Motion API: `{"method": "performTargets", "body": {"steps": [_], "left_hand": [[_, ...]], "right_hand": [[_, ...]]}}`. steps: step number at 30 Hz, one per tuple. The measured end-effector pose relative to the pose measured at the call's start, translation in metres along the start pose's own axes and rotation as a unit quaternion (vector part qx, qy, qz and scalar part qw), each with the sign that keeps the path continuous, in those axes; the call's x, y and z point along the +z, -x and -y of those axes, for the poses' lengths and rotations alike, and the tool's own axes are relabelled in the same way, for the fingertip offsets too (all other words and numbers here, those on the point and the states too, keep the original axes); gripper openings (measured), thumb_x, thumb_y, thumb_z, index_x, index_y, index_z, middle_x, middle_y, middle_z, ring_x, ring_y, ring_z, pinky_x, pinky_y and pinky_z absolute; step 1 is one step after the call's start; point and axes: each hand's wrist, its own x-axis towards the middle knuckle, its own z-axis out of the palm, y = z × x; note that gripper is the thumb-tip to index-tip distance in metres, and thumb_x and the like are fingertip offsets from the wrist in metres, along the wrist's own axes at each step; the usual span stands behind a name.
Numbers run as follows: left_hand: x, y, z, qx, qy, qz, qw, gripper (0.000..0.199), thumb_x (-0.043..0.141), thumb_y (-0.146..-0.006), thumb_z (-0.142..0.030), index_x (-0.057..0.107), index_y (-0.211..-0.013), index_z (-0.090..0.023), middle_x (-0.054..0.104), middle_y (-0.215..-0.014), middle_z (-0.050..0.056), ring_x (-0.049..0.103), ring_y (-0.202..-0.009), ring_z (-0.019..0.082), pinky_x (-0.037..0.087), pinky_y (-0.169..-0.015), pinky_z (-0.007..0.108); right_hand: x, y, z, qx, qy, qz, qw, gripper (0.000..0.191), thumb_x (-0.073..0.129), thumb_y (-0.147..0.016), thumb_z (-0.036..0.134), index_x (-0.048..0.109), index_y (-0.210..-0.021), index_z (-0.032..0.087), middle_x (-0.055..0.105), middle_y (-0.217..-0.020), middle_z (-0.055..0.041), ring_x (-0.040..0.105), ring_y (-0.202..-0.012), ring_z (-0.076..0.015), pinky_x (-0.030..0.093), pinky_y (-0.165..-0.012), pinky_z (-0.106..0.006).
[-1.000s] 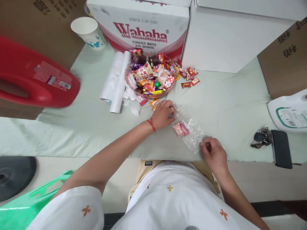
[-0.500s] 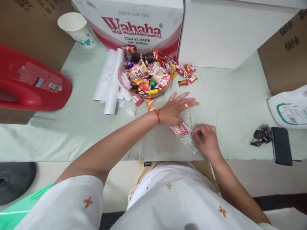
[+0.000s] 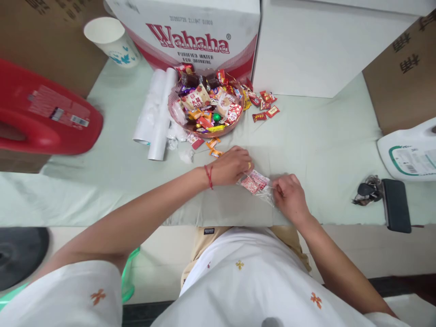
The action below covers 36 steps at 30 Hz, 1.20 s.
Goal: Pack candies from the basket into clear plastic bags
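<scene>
Between my two hands lies a clear plastic bag [image 3: 266, 194] with a red-and-white patterned snack packet [image 3: 252, 182] inside it. My left hand [image 3: 235, 166], with a red cord at the wrist and a gold ring, has its fingers curled down on the bag's upper left end. At the opposite end, my right hand [image 3: 289, 194] pinches the plastic between thumb and fingers. Just beyond the hands sits a scalloped bowl [image 3: 218, 134] heaped with wrapped sweets. Several orange and red sweets [image 3: 215, 144] lie in front of the bowl, close to my left hand.
Two white film rolls [image 3: 159, 131] lie left of the bowl, near crumpled plastic [image 3: 186, 155]. Red sweets [image 3: 265, 109] are scattered on its right. A Wahaha carton [image 3: 200, 27] stands behind. A red jug [image 3: 51, 109], paper cup [image 3: 112, 41], white bottle [image 3: 412, 152], keys [image 3: 368, 190] and phone [image 3: 396, 205] surround the workspace.
My left hand, spread out over the bag before, has drawn back to the left and curled its fingers onto the bag's end. My right hand keeps its pinch on the plastic.
</scene>
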Motion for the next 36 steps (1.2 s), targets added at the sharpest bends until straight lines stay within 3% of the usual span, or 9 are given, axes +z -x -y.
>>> {"method": "performTargets", "body": {"steps": [5,10,13,17,21,25,29,36], "left_hand": [[0.008,0.04,-0.007,0.042,-0.022,0.038,0.998,0.021,0.051,-0.085,-0.012,0.068,-0.089,-0.024,0.068,-0.09,0.01,0.061,-0.096,0.027,0.045,-0.092,0.045],[0.023,0.077,-0.006,0.021,0.051,-0.045,0.997,0.03,0.057,-0.087,-0.022,0.062,-0.117,-0.021,0.068,-0.12,0.016,0.063,-0.116,0.029,0.048,-0.103,0.048],[0.031,0.084,-0.009,0.0,0.071,-0.08,0.994,0.027,0.06,-0.09,-0.027,0.062,-0.116,-0.021,0.066,-0.127,0.017,0.061,-0.126,0.03,0.048,-0.107,0.05],[0.036,0.087,-0.02,-0.053,0.069,-0.149,0.985,0.014,0.062,-0.087,-0.026,0.068,-0.099,-0.022,0.062,-0.13,0.016,0.05,-0.139,0.032,0.047,-0.109,0.053],[0.038,0.091,-0.031,-0.151,0.03,-0.201,0.967,0.018,0.058,-0.089,-0.026,0.074,-0.094,-0.022,0.064,-0.112,0.012,0.056,-0.116,0.029,0.049,-0.099,0.053],[0.046,0.086,-0.039,-0.236,-0.001,-0.194,0.952,0.03,0.053,-0.098,-0.032,0.079,-0.105,-0.021,0.063,-0.097,0.011,0.054,-0.096,0.026,0.048,-0.086,0.047],[0.052,0.077,-0.044,-0.243,-0.013,-0.178,0.953,0.03,0.06,-0.097,-0.043,0.079,-0.107,-0.021,0.065,-0.097,0.011,0.053,-0.097,0.028,0.044,-0.083,0.046],[0.044,0.091,-0.038,-0.226,0.008,-0.184,0.956,0.029,0.052,-0.102,-0.032,0.078,-0.094,-0.021,0.069,-0.088,0.01,0.055,-0.094,0.026,0.044,-0.084,0.046]], "right_hand": [[0.001,0.013,-0.005,-0.099,0.098,0.036,0.99,0.037,0.045,-0.091,0.0,0.07,-0.109,0.021,0.062,-0.091,-0.0089,0.048,-0.087,-0.0254,0.04,-0.076,-0.038],[-0.019,0.026,-0.03,-0.134,0.035,0.068,0.988,0.045,0.045,-0.094,0.004,0.065,-0.129,0.023,0.064,-0.119,-0.0129,0.055,-0.108,-0.0271,0.049,-0.09,-0.045],[-0.03,0.026,-0.03,-0.118,0.003,0.033,0.992,0.041,0.046,-0.095,0.008,0.066,-0.127,0.025,0.062,-0.126,-0.0134,0.056,-0.113,-0.0285,0.051,-0.093,-0.049],[-0.024,0.019,0.004,-0.111,-0.016,-0.052,0.992,0.04,0.049,-0.094,0.011,0.063,-0.128,0.028,0.059,-0.133,-0.0131,0.056,-0.121,-0.0309,0.049,-0.099,-0.054],[0.004,0.007,0.039,-0.132,-0.011,-0.024,0.991,0.04,0.051,-0.098,0.015,0.059,-0.136,0.024,0.059,-0.137,-0.0157,0.055,-0.125,-0.0318,0.047,-0.104,-0.054],[0.027,-0.003,0.042,-0.123,-0.022,-0.021,0.992,0.034,0.05,-0.101,0.018,0.062,-0.133,0.021,0.061,-0.134,-0.017,0.055,-0.122,-0.0313,0.048,-0.101,-0.052],[0.034,-0.002,0.032,-0.11,-0.047,-0.02,0.993,0.035,0.051,-0.102,0.021,0.061,-0.136,0.024,0.061,-0.134,-0.0156,0.055,-0.121,-0.03,0.047,-0.102,-0.052],[0.038,-0.001,0.03,-0.106,-0.042,-0.027,0.993,0.034,0.053,-0.103,0.023,0.061,-0.136,0.024,0.062,-0.134,-0.0147,0.055,-0.122,-0.0288,0.047,-0.103,-0.05]]}}
